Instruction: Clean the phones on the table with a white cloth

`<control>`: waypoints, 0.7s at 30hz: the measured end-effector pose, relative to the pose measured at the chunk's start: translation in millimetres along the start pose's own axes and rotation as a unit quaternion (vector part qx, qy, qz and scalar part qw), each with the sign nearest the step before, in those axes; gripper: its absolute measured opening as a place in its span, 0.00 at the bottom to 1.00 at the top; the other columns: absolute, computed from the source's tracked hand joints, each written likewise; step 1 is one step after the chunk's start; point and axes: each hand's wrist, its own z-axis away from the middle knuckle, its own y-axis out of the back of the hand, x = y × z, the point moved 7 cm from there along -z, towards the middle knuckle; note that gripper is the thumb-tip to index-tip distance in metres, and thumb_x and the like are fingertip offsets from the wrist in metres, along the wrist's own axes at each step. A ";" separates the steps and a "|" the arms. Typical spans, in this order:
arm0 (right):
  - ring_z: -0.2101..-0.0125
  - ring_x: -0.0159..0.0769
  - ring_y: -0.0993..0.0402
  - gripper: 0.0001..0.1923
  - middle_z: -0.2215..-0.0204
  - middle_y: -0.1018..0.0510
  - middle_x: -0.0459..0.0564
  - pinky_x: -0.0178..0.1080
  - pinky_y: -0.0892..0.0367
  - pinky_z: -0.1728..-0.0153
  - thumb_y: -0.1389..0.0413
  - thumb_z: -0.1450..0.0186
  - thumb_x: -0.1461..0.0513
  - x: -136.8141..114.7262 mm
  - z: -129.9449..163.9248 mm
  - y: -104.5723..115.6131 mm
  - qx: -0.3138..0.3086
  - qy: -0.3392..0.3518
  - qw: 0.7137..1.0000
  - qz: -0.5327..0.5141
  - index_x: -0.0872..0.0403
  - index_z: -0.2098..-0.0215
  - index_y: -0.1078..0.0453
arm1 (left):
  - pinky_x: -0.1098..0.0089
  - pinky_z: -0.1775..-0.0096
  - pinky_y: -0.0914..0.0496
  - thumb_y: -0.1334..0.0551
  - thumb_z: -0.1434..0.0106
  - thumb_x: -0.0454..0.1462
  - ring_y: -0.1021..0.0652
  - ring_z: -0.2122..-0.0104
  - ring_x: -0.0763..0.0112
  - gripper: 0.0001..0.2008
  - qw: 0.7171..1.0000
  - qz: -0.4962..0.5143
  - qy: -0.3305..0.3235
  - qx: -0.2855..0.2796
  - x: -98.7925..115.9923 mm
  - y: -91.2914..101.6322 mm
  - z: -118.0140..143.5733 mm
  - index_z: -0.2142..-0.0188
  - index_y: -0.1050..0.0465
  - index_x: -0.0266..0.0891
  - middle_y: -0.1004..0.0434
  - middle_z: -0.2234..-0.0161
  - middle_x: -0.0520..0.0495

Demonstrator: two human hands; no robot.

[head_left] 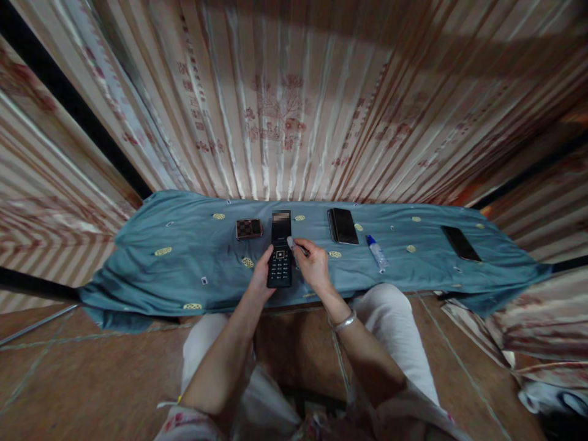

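Left hand (261,274) holds one flip phone (280,260), right hand (315,263) one grey-tipped tool (290,242).

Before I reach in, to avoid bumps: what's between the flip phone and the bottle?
In the head view: the right hand, pinching a grey-tipped tool, then bluish cloth with a yellow print.

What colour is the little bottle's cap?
The cap is blue; the head view shows it best.
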 end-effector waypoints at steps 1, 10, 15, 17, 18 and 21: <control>0.61 0.39 0.23 0.11 0.62 0.19 0.50 0.40 0.30 0.56 0.48 0.37 0.61 -3.8 3.4 -1.4 -0.002 0.015 1.000 0.005 0.52 0.62 0.23 | 0.72 0.74 0.27 0.46 0.33 0.40 0.23 0.80 0.71 0.16 1.000 0.002 0.000 0.001 1.1 0.8 -0.6 0.67 0.24 0.32 0.22 0.77 0.46; 0.53 0.36 0.26 0.16 0.56 0.22 0.53 0.40 0.31 0.49 0.54 0.31 0.66 -47.4 57.6 -9.7 -0.036 0.132 0.990 0.046 0.51 0.52 0.27 | 0.67 0.64 0.24 0.51 0.32 0.42 0.19 0.69 0.66 0.21 0.998 0.056 -0.011 -0.023 18.8 0.0 -2.4 0.55 0.26 0.29 0.20 0.67 0.39; 0.54 0.35 0.25 0.16 0.56 0.22 0.53 0.38 0.29 0.52 0.52 0.32 0.66 -57.1 78.8 -0.7 -0.083 0.129 0.988 -0.009 0.51 0.52 0.26 | 0.67 0.65 0.24 0.53 0.31 0.40 0.20 0.71 0.67 0.20 0.996 0.064 -0.030 -0.048 27.4 -2.9 -1.2 0.56 0.28 0.28 0.21 0.69 0.39; 0.56 0.35 0.24 0.13 0.57 0.21 0.52 0.38 0.27 0.54 0.50 0.33 0.65 -48.3 77.9 5.4 -0.096 0.090 0.990 -0.055 0.50 0.55 0.24 | 0.68 0.66 0.24 0.52 0.31 0.39 0.21 0.72 0.68 0.18 0.996 0.065 -0.036 -0.048 28.1 -4.8 -1.4 0.56 0.28 0.29 0.21 0.70 0.40; 0.56 0.36 0.23 0.12 0.58 0.20 0.51 0.38 0.27 0.55 0.48 0.34 0.64 -41.2 74.1 10.0 -0.088 0.066 0.991 -0.079 0.50 0.58 0.23 | 0.69 0.67 0.24 0.51 0.32 0.39 0.21 0.73 0.69 0.17 0.996 0.064 -0.035 -0.046 27.1 -6.0 -1.7 0.57 0.28 0.29 0.22 0.70 0.40; 0.60 0.39 0.22 0.09 0.60 0.19 0.52 0.42 0.26 0.57 0.44 0.38 0.60 -11.5 49.6 25.5 -0.034 -0.012 0.988 -0.149 0.51 0.62 0.22 | 0.72 0.71 0.25 0.49 0.33 0.38 0.22 0.75 0.71 0.16 0.998 0.052 -0.020 -0.042 19.5 -11.4 -3.6 0.57 0.28 0.28 0.22 0.71 0.41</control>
